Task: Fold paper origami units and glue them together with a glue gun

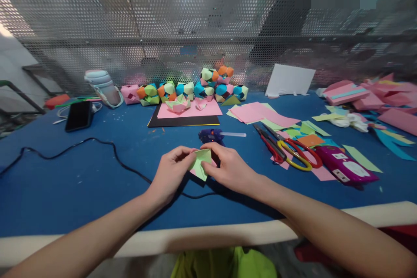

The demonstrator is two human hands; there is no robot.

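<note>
Between my two hands is a small folded paper piece point(202, 166), light green with pink showing at its edges. My left hand point(174, 169) pinches its left side with thumb and fingertips. On the other side, my right hand point(228, 166) grips it, the thumb lying across the green face. A dark blue glue gun point(210, 134) lies just beyond my hands, a clear glue stick point(233, 134) sticking out to its right. Its lower part is hidden by my right hand.
Folded paper balls point(185, 90) line the back by the perforated metal screen point(195, 21). To the right lie scissors point(293, 150), a purple packet point(347, 166) and paper scraps. Leftward are a phone point(79, 116), a bottle point(102, 89) and a black cord point(115, 152).
</note>
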